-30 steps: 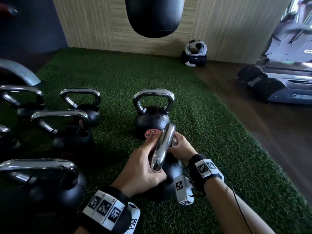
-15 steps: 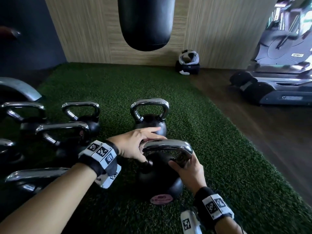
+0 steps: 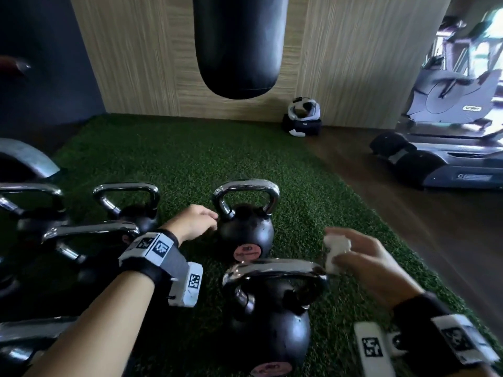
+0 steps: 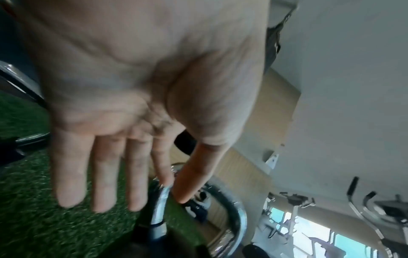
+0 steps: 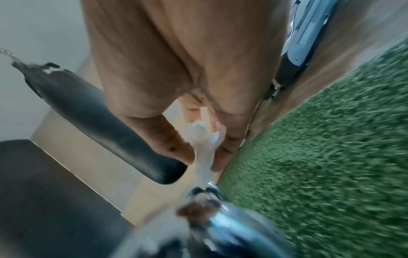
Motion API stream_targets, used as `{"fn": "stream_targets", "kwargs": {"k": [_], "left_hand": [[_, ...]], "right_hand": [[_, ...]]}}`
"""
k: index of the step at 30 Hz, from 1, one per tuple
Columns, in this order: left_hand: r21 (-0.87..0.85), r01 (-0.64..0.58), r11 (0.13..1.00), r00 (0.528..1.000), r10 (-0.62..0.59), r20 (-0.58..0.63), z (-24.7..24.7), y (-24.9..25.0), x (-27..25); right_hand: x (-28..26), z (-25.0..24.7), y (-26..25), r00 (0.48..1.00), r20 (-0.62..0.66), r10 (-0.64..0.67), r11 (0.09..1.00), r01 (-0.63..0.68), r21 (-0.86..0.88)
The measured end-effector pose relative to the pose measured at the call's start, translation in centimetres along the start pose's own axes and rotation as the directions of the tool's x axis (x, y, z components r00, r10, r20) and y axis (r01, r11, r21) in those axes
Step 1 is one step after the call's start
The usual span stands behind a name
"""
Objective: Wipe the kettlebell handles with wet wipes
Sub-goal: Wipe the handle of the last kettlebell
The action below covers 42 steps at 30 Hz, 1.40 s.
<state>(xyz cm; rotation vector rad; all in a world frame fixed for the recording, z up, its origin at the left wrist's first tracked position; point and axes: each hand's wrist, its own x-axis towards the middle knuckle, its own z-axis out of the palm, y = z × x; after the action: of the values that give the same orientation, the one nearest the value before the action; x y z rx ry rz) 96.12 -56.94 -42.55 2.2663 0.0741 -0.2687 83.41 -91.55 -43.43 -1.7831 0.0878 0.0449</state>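
Two black kettlebells with chrome handles stand on the green turf. The near kettlebell [image 3: 269,325] is in front of me, its handle [image 3: 275,269] untouched. The far kettlebell [image 3: 246,231] stands behind it. My left hand [image 3: 208,220] reaches the left side of the far handle [image 3: 246,186]; in the left wrist view the left hand [image 4: 173,192] has straight fingers, with thumb and forefinger at the chrome handle [image 4: 160,207]. My right hand [image 3: 353,257] hovers right of the near handle and pinches a crumpled white wet wipe [image 3: 336,250]. In the right wrist view the wet wipe [image 5: 202,137] sits between thumb and fingers.
Several more kettlebells [image 3: 89,235] crowd the left of the turf mat [image 3: 174,159]. A black punching bag [image 3: 239,44] hangs ahead. White-and-black headgear [image 3: 303,115] lies by the wood-panel wall. Exercise machines [image 3: 446,148] stand on the wooden floor at the right.
Both hands have come off the near kettlebell, which now stands upright. The left hand moved forward to the far kettlebell's handle; the right hand moved off to the right with the wipe.
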Motion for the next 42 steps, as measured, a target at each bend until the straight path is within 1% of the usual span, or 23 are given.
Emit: {"fn": "stream_targets", "kwargs": {"k": [1,2,3,5,7,8,10,12,15,18,21,25,27,30,31,33,36,38,42], "left_hand": [[0.045,0.056,0.997,0.998,-0.054,-0.043,0.2,-0.6,1.6],[0.08,0.108,0.991,0.993,-0.104,-0.047,0.6,-1.3,3.0],[0.084,0.158,0.984,0.987,-0.156,-0.023,1.0,-1.9,4.5],[0.028,0.227,0.974,0.973,-0.227,0.029,1.9,-3.2,6.8],[-0.056,0.251,0.966,0.968,-0.249,0.042,3.0,-4.5,9.1],[-0.101,0.262,0.96,0.965,-0.258,0.045,3.4,-5.0,10.1],[-0.176,0.273,0.946,0.962,-0.266,0.06,4.1,-5.9,11.2],[-0.194,0.229,0.954,0.973,-0.22,0.068,5.1,-6.5,11.9],[-0.227,0.09,0.97,0.995,-0.078,0.062,6.3,-5.9,12.3],[-0.295,-0.014,0.955,0.998,0.029,0.048,7.4,-5.0,12.8],[-0.347,-0.005,0.938,1.0,0.005,0.0,8.5,-5.1,13.9],[-0.434,0.021,0.901,1.0,-0.023,0.001,9.5,-5.5,14.7],[-0.463,0.022,0.886,1.0,-0.024,0.001,9.9,-5.9,15.1],[-0.499,-0.026,0.866,0.999,0.032,0.003,10.1,-6.3,15.4],[-0.503,-0.042,0.863,0.998,0.055,0.012,10.1,-6.3,15.4],[-0.497,-0.046,0.867,0.997,0.067,0.025,9.9,-6.3,15.4],[-0.488,-0.036,0.872,0.998,0.054,0.022,9.9,-6.6,15.5],[-0.495,-0.021,0.869,0.999,0.036,0.022,10.0,-6.7,15.3],[-0.51,-0.048,0.859,0.997,0.07,0.024,9.8,-6.4,15.0]], "right_hand": [[1.2,-0.1,-1.4,1.0,0.011,-0.025,1.0,0.025,0.009],[2.6,0.1,-2.4,0.998,0.025,-0.049,0.999,0.049,0.006],[4.1,0.5,-3.5,0.997,0.041,-0.069,0.998,0.069,-0.006],[7.2,2.0,-4.8,0.994,0.05,-0.1,0.989,0.105,-0.108],[10.3,3.3,-5.5,0.989,0.036,-0.144,0.957,0.149,-0.25],[11.8,3.7,-5.8,0.986,0.033,-0.162,0.941,0.165,-0.294],[14.1,4.3,-6.4,0.982,0.019,-0.189,0.927,0.185,-0.326],[16.1,4.6,-7.1,0.972,0.001,-0.237,0.906,0.221,-0.361],[18.3,5.4,-8.0,0.961,0.012,-0.277,0.864,0.254,-0.434],[19.9,7.0,-8.9,0.943,0.005,-0.333,0.833,0.297,-0.468],[20.9,8.6,-9.9,0.914,0.056,-0.401,0.766,0.369,-0.526],[21.5,10.4,-10.2,0.842,0.087,-0.532,0.671,0.482,-0.563],[21.8,11.0,-9.6,0.818,0.095,-0.567,0.628,0.504,-0.593],[21.9,11.9,-8.8,0.797,0.155,-0.584,0.568,0.537,-0.624],[21.9,12.2,-8.5,0.792,0.19,-0.58,0.542,0.55,-0.636],[21.9,12.8,-7.8,0.783,0.265,-0.563,0.482,0.571,-0.665],[21.5,13.3,-6.5,0.784,0.299,-0.543,0.428,0.565,-0.705],[21.1,12.7,-5.3,0.783,0.285,-0.553,0.391,0.546,-0.741],[20.8,10.8,-3.9,0.813,0.156,-0.56,0.402,0.432,-0.808]]}}
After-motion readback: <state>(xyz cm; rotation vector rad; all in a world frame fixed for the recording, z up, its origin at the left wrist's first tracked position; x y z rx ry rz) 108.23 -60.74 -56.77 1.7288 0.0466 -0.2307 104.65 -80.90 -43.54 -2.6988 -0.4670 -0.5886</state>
